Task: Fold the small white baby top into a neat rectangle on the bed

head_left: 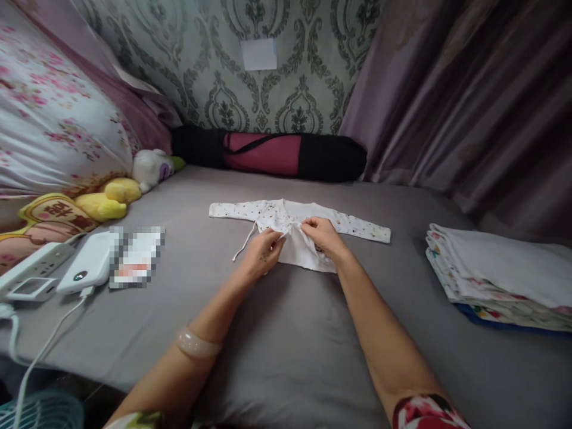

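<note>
A small white baby shirt (297,251) with a speckled print lies spread on the grey bed sheet, both sleeves stretched out sideways. My left hand (264,251) pinches a bit of white cloth or tie at the front of the shirt. Close beside it, my right hand (322,236) is closed on the edge of the front panel, which is lifted and folded over. The exact bit between the fingertips is too small to make out. A thin white tie string (243,243) trails from the shirt's left side onto the sheet.
A stack of folded cloths (496,271) lies on the right. On the left are a white power bank (87,262) with a cable, a power strip (38,268) and plush toys (105,199). A long black and maroon bag (263,154) lies along the wall.
</note>
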### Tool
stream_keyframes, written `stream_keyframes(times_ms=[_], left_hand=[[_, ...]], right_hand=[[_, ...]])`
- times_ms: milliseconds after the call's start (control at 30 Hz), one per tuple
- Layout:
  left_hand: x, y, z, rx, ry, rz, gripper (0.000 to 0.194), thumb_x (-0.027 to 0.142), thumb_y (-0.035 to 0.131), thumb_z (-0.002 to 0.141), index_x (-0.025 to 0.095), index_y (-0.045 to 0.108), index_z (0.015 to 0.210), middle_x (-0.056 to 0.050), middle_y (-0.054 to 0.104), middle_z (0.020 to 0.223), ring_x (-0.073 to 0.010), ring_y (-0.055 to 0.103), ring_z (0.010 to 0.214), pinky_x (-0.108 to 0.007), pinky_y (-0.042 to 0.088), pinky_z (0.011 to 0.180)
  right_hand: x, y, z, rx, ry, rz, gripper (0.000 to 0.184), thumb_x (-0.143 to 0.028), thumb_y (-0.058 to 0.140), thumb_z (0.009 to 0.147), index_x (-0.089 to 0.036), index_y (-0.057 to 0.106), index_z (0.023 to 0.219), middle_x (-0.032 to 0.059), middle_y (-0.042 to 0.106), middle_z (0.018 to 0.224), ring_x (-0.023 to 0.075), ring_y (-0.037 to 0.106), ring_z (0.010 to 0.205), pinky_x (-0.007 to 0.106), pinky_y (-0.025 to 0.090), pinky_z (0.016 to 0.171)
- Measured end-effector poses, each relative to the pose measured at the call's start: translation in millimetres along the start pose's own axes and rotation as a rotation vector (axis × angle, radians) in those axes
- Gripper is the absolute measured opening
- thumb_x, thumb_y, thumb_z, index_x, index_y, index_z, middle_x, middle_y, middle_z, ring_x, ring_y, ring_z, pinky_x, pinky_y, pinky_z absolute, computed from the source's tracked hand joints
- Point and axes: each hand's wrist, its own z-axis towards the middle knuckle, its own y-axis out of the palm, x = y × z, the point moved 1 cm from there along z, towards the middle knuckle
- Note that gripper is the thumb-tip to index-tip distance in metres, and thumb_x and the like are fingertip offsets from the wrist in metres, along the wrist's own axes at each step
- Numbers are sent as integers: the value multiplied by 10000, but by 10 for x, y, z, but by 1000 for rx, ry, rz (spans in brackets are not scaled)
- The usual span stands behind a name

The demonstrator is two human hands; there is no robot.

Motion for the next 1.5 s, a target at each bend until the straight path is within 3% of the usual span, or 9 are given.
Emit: stream_keyframes(times_ms=[267, 467, 600, 700, 800, 967, 1200, 1367, 1500], left_hand=[[143, 154, -64, -204, 67, 242, 326, 300, 344, 962, 257, 600, 1158, -67, 594, 1027, -189, 595, 909, -276, 458, 762], [299, 159, -149, -287, 154, 573, 330, 387, 413, 943, 181, 632, 1078, -123, 604, 1014, -264, 565, 964, -362, 443, 786], [273, -41, -185, -277, 200, 448, 307, 379, 421, 942, 218, 679, 986, -78, 672, 982, -246, 572, 973, -377, 396, 850], [98, -282, -174, -123, 49, 269, 297, 375, 430, 931, 233, 689, 959, -43, 699, 957, -196, 597, 917, -301, 396, 797], [-149, -447, -152, 36, -249, 247, 340, 435, 457, 894, 188, 689, 879, -63, 702, 877, -188, 605, 802, -270, 389, 698], [-354, -433, -134, -65, -466, 238, 429, 554, 466, 841, 181, 671, 785, -73, 694, 781, -210, 613, 767, -265, 366, 638], [-312, -272, -143, -158, -485, 275, 410, 539, 481, 820, 176, 661, 761, -91, 690, 773, -227, 624, 785, -270, 366, 634], [-319, -309, -156, -182, -502, 291, 273, 353, 490, 785, 160, 683, 775, -99, 683, 771, -211, 621, 759, -258, 339, 586], [-359, -464, -158, -230, -570, 241, 270, 361, 511, 758, 156, 686, 755, -80, 663, 706, -193, 606, 698, -247, 322, 544]], right_hand=[[-35, 74, -7, -31, -56, -76, 202, -263, 532, 683, -146, 660, 786, -5, 638, 709, 124, 562, 660, 222, 423, 630], [63, 185, -22, -74, -131, -275, 202, -200, 515, 738, -151, 687, 832, 6, 676, 770, 135, 598, 732, 226, 441, 690], [51, 170, -67, -327, -174, -345, 197, -180, 491, 787, -147, 684, 765, 2, 661, 697, 126, 601, 654, 201, 430, 586], [-81, -22, -87, -363, -52, -226, 177, -189, 495, 828, -134, 658, 785, 29, 682, 760, 115, 620, 608, 178, 424, 491], [-198, -344, -119, -145, 46, -123, 138, -184, 508, 856, -133, 636, 848, 66, 699, 859, 108, 646, 643, 162, 455, 489], [71, -746, -313, -41, 245, -416, 244, -241, 501, 877, -141, 589, 672, 47, 643, 608, 98, 567, 451, 176, 414, 409], [413, -698, -616, -133, 380, -795, 398, -473, 538, 837, -169, 582, 584, 21, 558, 436, 102, 494, 347, 196, 341, 394], [326, -620, -645, -150, 355, -760, 368, -467, 603, 766, -174, 560, 547, -3, 509, 410, 88, 452, 349, 188, 301, 384], [341, -658, -641, -145, 428, -705, 293, -390, 595, 757, -177, 556, 561, -27, 454, 365, 87, 399, 324, 190, 282, 359]])
